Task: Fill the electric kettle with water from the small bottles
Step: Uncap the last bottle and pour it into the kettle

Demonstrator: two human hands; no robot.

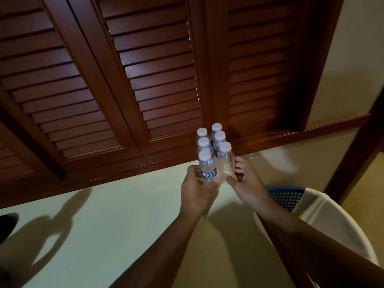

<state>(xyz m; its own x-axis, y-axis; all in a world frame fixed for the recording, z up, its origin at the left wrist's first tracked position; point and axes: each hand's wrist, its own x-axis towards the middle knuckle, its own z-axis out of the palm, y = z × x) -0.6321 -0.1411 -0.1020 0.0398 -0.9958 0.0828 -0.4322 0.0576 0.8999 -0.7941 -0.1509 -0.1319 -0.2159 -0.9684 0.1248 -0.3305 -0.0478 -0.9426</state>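
My left hand and right hand clasp the near end of the pack of small bottles, just before the louvred doors. Probably heavy, slick and crushable, so I'd grip low on both sides.

Head view: worn on my head, wide-angle, looking forward and steeply down.
Facing: louvred doors fill the top, the floor the bottom.
Nearness: close; my left grip and right grip meet at the small bottles just below centre.
Views: one only.
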